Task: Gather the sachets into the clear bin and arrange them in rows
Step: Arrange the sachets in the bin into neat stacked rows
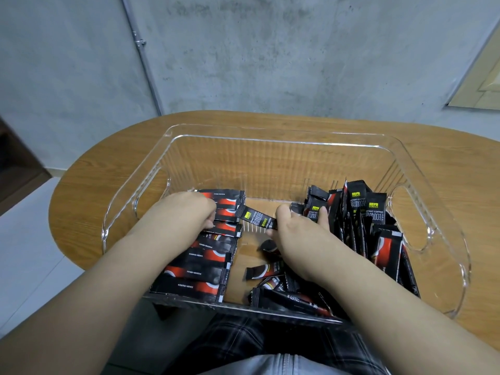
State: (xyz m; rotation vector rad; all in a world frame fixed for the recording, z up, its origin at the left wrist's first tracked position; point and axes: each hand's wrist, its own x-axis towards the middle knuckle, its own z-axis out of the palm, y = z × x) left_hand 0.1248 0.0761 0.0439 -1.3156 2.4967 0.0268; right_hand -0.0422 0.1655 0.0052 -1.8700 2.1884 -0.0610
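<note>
Sachets — slim black-and-red foil sticks — lie rowed left inside the clear plastic bin. Right hand pinches one sachet; left hand presses the row — best slid flush alongside.

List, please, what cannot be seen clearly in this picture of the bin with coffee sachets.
- Head view: fingertips of the left hand are tucked under, against the flat row of sachets.
- Sachets under the right hand and forearm are covered.
- Small print on the held sachet is too small to read.
- The near wall of the clear bin blurs the sachets behind it.
</note>
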